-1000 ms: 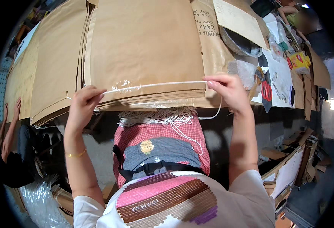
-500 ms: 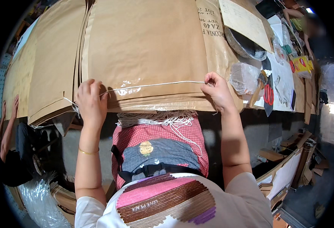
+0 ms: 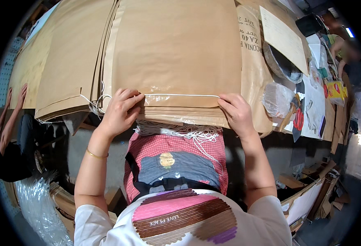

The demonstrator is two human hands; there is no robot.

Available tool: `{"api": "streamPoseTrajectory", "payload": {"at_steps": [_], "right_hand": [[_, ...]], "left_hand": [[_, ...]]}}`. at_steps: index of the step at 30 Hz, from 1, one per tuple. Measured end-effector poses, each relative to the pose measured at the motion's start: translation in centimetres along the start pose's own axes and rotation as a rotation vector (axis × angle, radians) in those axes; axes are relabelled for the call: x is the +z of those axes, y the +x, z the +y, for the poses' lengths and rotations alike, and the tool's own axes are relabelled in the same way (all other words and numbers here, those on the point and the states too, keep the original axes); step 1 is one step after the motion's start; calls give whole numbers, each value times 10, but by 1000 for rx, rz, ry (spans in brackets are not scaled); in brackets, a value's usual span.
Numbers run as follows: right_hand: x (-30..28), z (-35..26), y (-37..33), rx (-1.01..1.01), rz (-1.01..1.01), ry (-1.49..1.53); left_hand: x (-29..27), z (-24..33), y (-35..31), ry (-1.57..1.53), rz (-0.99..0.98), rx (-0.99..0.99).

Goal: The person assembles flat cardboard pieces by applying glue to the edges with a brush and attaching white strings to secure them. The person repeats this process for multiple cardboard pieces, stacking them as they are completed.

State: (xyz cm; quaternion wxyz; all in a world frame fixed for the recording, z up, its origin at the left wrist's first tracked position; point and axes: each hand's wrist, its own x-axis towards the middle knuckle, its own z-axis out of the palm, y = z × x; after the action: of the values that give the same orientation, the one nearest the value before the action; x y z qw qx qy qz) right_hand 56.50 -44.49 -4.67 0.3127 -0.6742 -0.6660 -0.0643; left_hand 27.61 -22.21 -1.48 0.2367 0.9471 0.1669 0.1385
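Observation:
A stack of brown kraft paper sheets (image 3: pixel 176 53) lies on the table in front of me, its layered edges toward my body. Along the near edge of the top sheet a thin white string (image 3: pixel 180 95) runs straight between my hands. The fingers of my left hand (image 3: pixel 122 111) pinch its left end, near the stack's front left corner. My right hand (image 3: pixel 237 112) pinches the other end at the front right corner, thumb and fingers closed. A bundle of loose white strings (image 3: pixel 170 129) hangs over my lap, just below the stack's edge.
At the left is another paper stack (image 3: pixel 67 61) tied with white string. Another person's hands (image 3: pixel 21 96) rest beyond it. To the right are a printed paper sack (image 3: pixel 254 65), a wooden board (image 3: pixel 285 41), a round dark basin (image 3: pixel 283 63), a plastic-wrapped bundle (image 3: pixel 278 97) and red-handled scissors (image 3: pixel 298 121).
My left hand has moved right along the sheet's edge, closer to my right hand. The string span between them is shorter and straighter, and lies nearer the front edge.

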Motion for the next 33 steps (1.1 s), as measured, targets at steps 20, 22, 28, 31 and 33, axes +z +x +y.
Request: {"api": "streamPoseTrajectory", "payload": {"at_steps": [20, 22, 28, 31, 33], "right_hand": [[27, -5, 23, 519, 100, -368], [39, -19, 29, 439, 214, -391], [71, -85, 31, 296, -297, -171], [38, -36, 3, 593, -208, -374], [24, -22, -8, 679, -95, -381]], "left_hand": [[25, 4, 20, 526, 204, -453], [32, 17, 13, 558, 343, -228], [44, 44, 19, 378, -161, -162], [38, 16, -3, 571, -91, -353], [32, 14, -11, 511, -34, -369]]}}
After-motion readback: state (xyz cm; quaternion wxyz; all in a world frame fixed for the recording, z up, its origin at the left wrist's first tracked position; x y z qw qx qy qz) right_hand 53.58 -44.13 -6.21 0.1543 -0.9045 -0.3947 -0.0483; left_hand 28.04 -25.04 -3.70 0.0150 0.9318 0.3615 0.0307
